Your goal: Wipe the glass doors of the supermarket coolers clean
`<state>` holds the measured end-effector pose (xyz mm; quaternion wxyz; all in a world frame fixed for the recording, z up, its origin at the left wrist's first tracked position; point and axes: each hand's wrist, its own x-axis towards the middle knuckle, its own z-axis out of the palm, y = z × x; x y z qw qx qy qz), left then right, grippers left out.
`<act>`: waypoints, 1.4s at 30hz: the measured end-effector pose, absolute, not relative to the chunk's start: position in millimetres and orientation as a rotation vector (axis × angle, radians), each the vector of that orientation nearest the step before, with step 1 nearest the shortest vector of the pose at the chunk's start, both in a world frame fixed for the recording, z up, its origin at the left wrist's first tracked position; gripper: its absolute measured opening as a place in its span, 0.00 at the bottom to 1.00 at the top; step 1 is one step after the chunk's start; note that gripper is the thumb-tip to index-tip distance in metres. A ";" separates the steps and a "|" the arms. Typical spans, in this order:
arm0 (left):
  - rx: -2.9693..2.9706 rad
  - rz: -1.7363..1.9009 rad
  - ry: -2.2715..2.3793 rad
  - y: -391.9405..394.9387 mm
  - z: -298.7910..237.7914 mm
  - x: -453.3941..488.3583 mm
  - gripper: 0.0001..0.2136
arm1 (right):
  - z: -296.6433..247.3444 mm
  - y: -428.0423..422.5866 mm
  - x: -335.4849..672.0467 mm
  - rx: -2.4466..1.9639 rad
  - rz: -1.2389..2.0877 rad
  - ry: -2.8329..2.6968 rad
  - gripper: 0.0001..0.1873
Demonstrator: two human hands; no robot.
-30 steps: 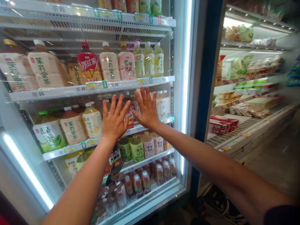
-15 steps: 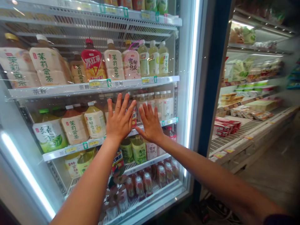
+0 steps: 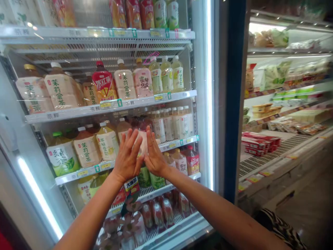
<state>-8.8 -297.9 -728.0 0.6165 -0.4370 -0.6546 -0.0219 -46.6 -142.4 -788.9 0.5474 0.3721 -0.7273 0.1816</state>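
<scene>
Both of my hands are raised in front of a lit drinks cooler, fingers stretched out and holding nothing. My left hand (image 3: 128, 156) is tilted, its fingers pointing up and to the right. Close beside it, my right hand (image 3: 155, 154) is turned partly edge-on, the thumb sides of the two hands near each other. Whether either touches the cooler's glass, I cannot tell. Between the fingers a pale pink patch shows, too unclear to name. Left of my left hand is a pale-yellow drink bottle (image 3: 107, 142); white-labelled bottles (image 3: 158, 126) stand behind my right fingers.
More bottles fill the cooler's shelves, including a red-labelled tea bottle (image 3: 104, 83) and a green-capped bottle (image 3: 62, 156). A bright light strip (image 3: 209, 104) runs down the right side. Further right is an open refrigerated display with red boxes (image 3: 260, 142). Striped fabric (image 3: 278, 225) shows at lower right.
Both hands have moved lower in view and turned, from spread palms to narrower, closer hands. The view has shifted, bringing more of the upper shelf into sight.
</scene>
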 end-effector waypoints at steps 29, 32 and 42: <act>-1.038 0.636 -1.841 -294.9 -710.2 -25.6 0.32 | -784.0 3.8 -100.2 0.770 -0.012 -1.689 0.52; -0.848 0.477 -1.887 -290.4 -691.3 -27.7 0.33 | -783.5 2.3 -99.2 0.770 -0.014 -1.676 0.53; -1.028 0.744 -1.825 -283.7 -757.1 -23.8 0.30 | -782.4 0.3 -97.5 0.784 -0.011 -1.620 0.51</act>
